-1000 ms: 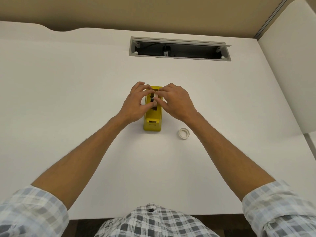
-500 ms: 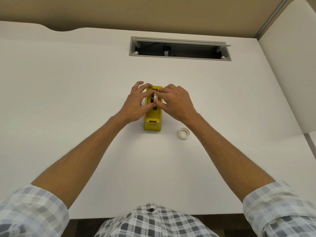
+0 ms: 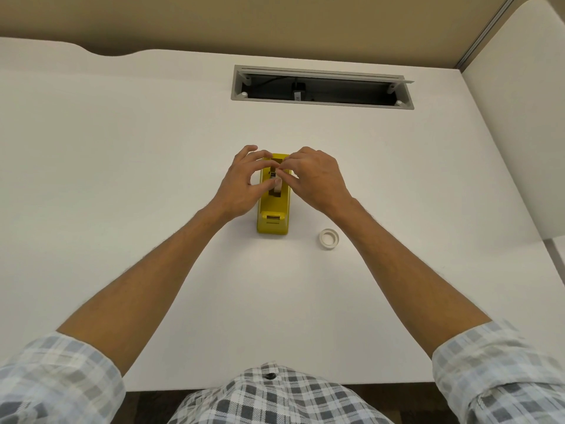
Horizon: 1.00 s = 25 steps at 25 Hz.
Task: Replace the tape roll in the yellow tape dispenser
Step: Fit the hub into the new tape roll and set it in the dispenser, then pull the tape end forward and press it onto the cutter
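The yellow tape dispenser [image 3: 272, 215] stands in the middle of the white desk, its cutter end toward me. A white tape roll [image 3: 277, 183] sits edge-up in the dispenser's slot. My left hand [image 3: 241, 183] is on the left side, thumb and fingertips pinching the roll. My right hand [image 3: 315, 179] comes from the right, fingertips on the roll and its small hub at the slot's far end. A second white tape roll [image 3: 329, 239] lies flat on the desk, to the right of the dispenser's near end.
The white desk [image 3: 122, 179] has a long open cable slot [image 3: 321, 88] at the back. A white partition panel [image 3: 526, 133] stands at the right. The desk's near edge runs just above my plaid shirt.
Both hands have stayed at the dispenser's slot. My fingers have shifted a little toward the far end, and more of the roll and slot shows between them.
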Each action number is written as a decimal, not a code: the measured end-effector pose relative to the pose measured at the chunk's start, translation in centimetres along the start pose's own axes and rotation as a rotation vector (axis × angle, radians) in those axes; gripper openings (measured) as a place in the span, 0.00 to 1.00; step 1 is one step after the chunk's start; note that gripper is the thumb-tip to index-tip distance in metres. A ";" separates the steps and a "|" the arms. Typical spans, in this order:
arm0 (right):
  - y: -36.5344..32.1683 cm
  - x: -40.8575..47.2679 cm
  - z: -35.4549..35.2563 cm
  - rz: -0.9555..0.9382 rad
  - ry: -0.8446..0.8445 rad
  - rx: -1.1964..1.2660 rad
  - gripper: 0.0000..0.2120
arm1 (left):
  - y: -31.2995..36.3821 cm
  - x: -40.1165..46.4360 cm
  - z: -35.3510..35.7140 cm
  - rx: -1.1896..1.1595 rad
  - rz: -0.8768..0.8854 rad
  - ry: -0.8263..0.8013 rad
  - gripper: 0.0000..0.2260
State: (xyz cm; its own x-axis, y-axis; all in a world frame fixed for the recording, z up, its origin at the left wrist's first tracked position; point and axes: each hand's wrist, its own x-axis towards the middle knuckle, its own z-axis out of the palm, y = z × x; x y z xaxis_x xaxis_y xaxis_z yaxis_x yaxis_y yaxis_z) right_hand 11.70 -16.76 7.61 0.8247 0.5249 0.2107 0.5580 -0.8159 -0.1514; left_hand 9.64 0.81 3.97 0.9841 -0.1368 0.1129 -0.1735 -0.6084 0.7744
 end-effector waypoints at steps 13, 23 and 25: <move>0.2 0.4 -0.4 -0.006 -0.053 0.038 0.12 | -0.5 0.0 0.0 0.025 -0.036 -0.028 0.17; 0.1 0.1 -0.4 -0.109 -0.028 -0.058 0.11 | -0.3 0.3 0.2 0.036 -0.061 -0.071 0.20; 0.1 0.1 -0.3 -0.123 -0.015 -0.064 0.11 | -0.3 0.3 0.1 0.042 -0.061 -0.078 0.19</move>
State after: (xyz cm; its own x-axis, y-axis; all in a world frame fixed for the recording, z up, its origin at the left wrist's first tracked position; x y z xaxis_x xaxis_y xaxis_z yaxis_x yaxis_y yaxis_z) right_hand 11.84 -16.85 7.89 0.7521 0.6248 0.2096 0.6482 -0.7588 -0.0636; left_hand 10.00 0.84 3.69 0.9873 -0.1579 0.0162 -0.1162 -0.6493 0.7516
